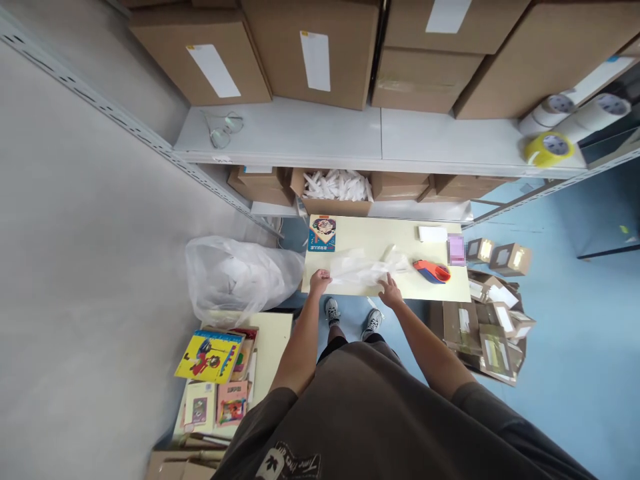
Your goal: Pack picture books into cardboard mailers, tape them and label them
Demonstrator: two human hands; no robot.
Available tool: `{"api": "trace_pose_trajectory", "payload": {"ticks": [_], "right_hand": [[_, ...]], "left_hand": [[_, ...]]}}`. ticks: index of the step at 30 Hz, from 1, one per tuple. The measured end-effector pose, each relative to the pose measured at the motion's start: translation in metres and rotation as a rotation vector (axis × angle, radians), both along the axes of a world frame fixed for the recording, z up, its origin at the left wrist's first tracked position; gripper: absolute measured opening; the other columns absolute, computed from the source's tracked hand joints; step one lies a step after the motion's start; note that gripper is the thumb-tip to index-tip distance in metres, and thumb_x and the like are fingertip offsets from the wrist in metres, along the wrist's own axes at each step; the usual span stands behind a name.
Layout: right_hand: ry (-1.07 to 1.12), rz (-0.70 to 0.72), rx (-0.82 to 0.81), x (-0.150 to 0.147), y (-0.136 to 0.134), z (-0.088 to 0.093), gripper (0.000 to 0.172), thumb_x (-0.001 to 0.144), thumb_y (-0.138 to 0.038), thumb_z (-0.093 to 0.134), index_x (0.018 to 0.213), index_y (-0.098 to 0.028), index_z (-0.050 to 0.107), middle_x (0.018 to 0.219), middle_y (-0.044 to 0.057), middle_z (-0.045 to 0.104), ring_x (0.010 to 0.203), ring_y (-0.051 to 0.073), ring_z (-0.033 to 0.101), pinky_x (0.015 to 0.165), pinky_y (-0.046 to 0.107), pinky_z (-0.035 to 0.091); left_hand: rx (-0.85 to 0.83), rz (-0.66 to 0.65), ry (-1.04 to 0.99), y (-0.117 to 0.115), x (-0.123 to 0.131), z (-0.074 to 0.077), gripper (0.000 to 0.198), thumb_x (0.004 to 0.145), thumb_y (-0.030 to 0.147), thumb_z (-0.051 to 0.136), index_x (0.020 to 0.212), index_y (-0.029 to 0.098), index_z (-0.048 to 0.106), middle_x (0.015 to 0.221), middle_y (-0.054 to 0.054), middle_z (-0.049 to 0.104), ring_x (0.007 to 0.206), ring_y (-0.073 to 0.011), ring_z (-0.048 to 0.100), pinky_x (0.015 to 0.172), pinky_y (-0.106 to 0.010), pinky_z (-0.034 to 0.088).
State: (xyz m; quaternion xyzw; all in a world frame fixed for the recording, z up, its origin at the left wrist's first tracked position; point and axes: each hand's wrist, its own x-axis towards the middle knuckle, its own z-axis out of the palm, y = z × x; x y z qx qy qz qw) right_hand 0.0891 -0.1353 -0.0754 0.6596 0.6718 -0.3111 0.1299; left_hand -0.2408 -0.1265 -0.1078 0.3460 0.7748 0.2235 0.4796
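A crumpled sheet of thin translucent white plastic [357, 268] lies across the cream table [385, 233] in front of me. At its left end my left hand [321, 283] pinches the near edge. Farther right, my right hand [391, 291] rests against the plastic's near edge, thumb and forefinger apart. To the right of the plastic sits an orange-and-blue tape dispenser [432, 271]. A blue picture book [323, 233] lies at the table's far left corner, beyond my left hand.
Shelves [310, 130] with cardboard boxes rise behind the table. An open box of white pieces [337, 187] stands low there. Left are a big plastic bag [240, 273] and a side table with books [210, 357]. Cardboard boxes [463, 327] are piled on the floor at right.
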Motion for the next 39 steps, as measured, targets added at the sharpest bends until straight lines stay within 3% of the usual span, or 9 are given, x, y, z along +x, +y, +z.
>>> {"api": "trace_pose_trajectory", "payload": {"ticks": [8,14,17,22,27,30,32,35,39], "right_hand": [[0.242,-0.127,0.348,0.03,-0.019,-0.007,0.052,0.092,-0.017,0.052,0.141,-0.022,0.066,0.162,0.015,0.05,0.136,0.031,0.06,0.111,0.046,0.054],[0.013,-0.431,0.541,0.091,-0.001,0.006,0.055,0.095,-0.027,0.05,0.149,-0.018,0.055,0.153,0.021,0.052,0.141,0.035,0.048,0.111,0.051,0.047],[-0.188,-0.565,0.442,0.134,0.024,0.014,0.065,0.096,-0.03,0.053,0.158,-0.016,0.045,0.161,0.023,0.046,0.145,0.039,0.04,0.109,0.054,0.043],[-0.236,-0.48,0.148,0.168,0.064,0.016,0.047,0.101,-0.03,0.053,0.145,-0.015,0.059,0.137,0.02,0.069,0.132,0.034,0.054,0.107,0.047,0.036],[-0.24,-0.556,0.175,0.173,0.075,0.014,0.048,0.103,-0.032,0.052,0.147,-0.012,0.059,0.138,0.023,0.069,0.135,0.037,0.055,0.106,0.048,0.037],[-0.202,-0.586,0.353,0.166,0.071,0.016,0.053,0.103,-0.031,0.046,0.151,-0.01,0.057,0.148,0.024,0.063,0.137,0.04,0.052,0.108,0.053,0.041],[-0.088,-0.49,0.435,0.152,0.066,0.017,0.054,0.103,-0.029,0.042,0.15,-0.01,0.059,0.145,0.024,0.065,0.135,0.038,0.055,0.108,0.052,0.044],[0.134,-0.208,0.336,0.122,0.056,0.012,0.05,0.102,-0.028,0.045,0.147,-0.016,0.066,0.139,0.018,0.071,0.133,0.033,0.059,0.113,0.046,0.047],[0.082,-0.06,0.123,0.092,0.036,-0.005,0.054,0.104,-0.037,0.052,0.156,-0.024,0.058,0.17,0.01,0.046,0.156,0.032,0.038,0.119,0.047,0.044]], "left_hand": [[-0.109,0.096,0.257,-0.004,0.031,-0.005,0.044,0.075,0.007,0.065,0.115,0.021,0.078,0.109,-0.01,0.08,0.109,-0.0297,0.074,0.093,-0.033,0.054],[-0.119,0.056,0.27,-0.004,0.03,0.003,0.043,0.077,0.008,0.066,0.117,0.02,0.076,0.103,-0.008,0.08,0.105,-0.0268,0.075,0.094,-0.03,0.053],[-0.13,0.061,0.279,-0.001,0.034,0.007,0.043,0.078,0.008,0.066,0.117,0.021,0.076,0.104,-0.007,0.08,0.106,-0.0261,0.075,0.095,-0.03,0.053],[-0.142,0.054,0.287,0.002,0.04,0.011,0.044,0.078,0.008,0.065,0.118,0.022,0.075,0.105,-0.006,0.08,0.108,-0.0255,0.074,0.098,-0.03,0.053],[-0.109,0.054,0.247,0.005,0.049,0.007,0.047,0.076,0.01,0.065,0.121,0.021,0.076,0.104,-0.007,0.08,0.106,-0.0262,0.075,0.097,-0.031,0.054],[-0.101,0.081,0.187,0.006,0.053,0.001,0.049,0.075,0.012,0.066,0.122,0.021,0.076,0.103,-0.007,0.08,0.104,-0.0268,0.075,0.094,-0.032,0.055],[-0.109,0.097,0.177,0.005,0.053,-0.002,0.049,0.075,0.013,0.067,0.122,0.022,0.077,0.102,-0.007,0.08,0.103,-0.0269,0.075,0.092,-0.032,0.055],[-0.132,0.083,0.19,0.003,0.05,-0.004,0.038,0.079,0.021,0.07,0.116,0.023,0.079,0.103,-0.006,0.081,0.105,-0.0263,0.075,0.093,-0.032,0.055],[-0.127,0.014,0.203,0.001,0.04,-0.002,0.023,0.091,0.039,0.065,0.097,0.024,0.081,0.095,-0.007,0.082,0.101,-0.0276,0.074,0.088,-0.032,0.054]]}}
